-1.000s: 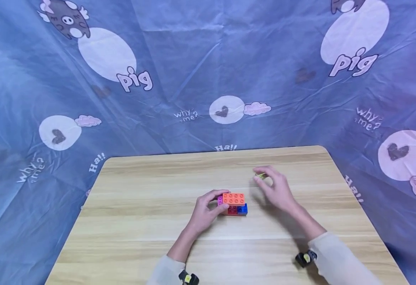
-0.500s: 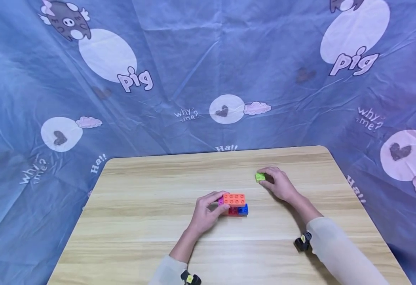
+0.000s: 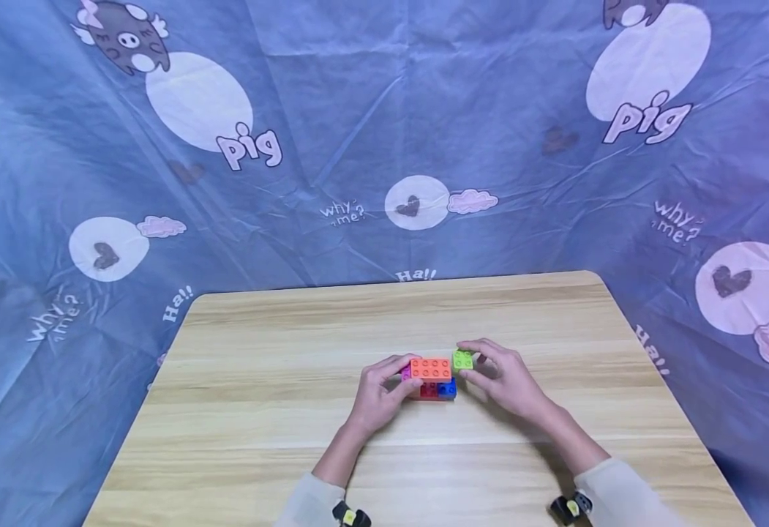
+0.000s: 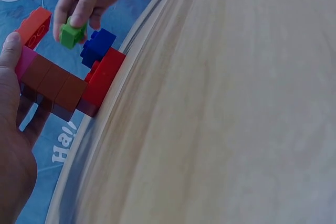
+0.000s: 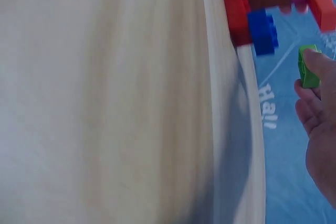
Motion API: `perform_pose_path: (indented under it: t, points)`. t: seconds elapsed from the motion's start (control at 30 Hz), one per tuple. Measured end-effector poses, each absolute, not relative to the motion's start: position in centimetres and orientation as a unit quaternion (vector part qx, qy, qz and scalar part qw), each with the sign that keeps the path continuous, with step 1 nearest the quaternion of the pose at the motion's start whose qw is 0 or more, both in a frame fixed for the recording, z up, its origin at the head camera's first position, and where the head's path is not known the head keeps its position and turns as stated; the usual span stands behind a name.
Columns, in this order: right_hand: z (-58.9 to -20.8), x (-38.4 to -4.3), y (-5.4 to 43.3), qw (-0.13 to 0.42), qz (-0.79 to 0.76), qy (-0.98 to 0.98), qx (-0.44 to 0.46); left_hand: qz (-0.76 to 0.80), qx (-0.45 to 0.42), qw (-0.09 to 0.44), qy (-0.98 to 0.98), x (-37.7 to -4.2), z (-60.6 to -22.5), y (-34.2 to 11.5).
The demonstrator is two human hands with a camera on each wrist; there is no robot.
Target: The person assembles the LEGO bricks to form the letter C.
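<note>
On the table stands a stack of toy building bricks: a red brick [image 4: 106,80] at the bottom, a blue brick [image 4: 97,46] on its right end, then a column of brown bricks [image 4: 52,81], a pink brick [image 4: 24,62] and an orange brick [image 3: 431,369] jutting right at the top. My left hand [image 3: 376,395] grips the upper part of this stack between thumb and fingers. A small lime-green brick [image 3: 462,359] is pinched by my right hand [image 3: 505,377], its studs facing up in the head view. It hangs just right of the orange brick, above the blue one.
The wooden table [image 3: 279,344] has rounded back corners. Behind it and at both sides hangs a blue cloth [image 3: 331,146] printed with pigs and lettering. A small black device [image 3: 571,506] sits at the right wrist, another black device [image 3: 351,514] at the left.
My right hand has taken the lime-green brick from the back right of the table and brought it left and nearer, beside the stack. My left hand has stayed on the stack.
</note>
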State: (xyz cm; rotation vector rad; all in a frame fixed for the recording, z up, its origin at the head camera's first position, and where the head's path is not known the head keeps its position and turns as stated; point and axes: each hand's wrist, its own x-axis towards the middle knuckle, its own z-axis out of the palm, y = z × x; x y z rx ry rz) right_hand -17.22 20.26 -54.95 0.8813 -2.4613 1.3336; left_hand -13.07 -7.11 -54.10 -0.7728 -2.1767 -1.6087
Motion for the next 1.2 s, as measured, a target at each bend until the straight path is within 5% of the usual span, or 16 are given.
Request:
perform_pose_path:
  t: [0.47,1.2]
  points:
    - [-55.5,-14.8,18.6,0.133,0.456,-0.819,0.321,-0.561,-0.27,0.159,-0.767,-14.4,-57.3,-7.7]
    - [-55.5,-14.1,17.6,0.132,0.488,-0.812,0.292,-0.558,-0.279,0.165,-0.764,-13.1,-53.8,-7.3]
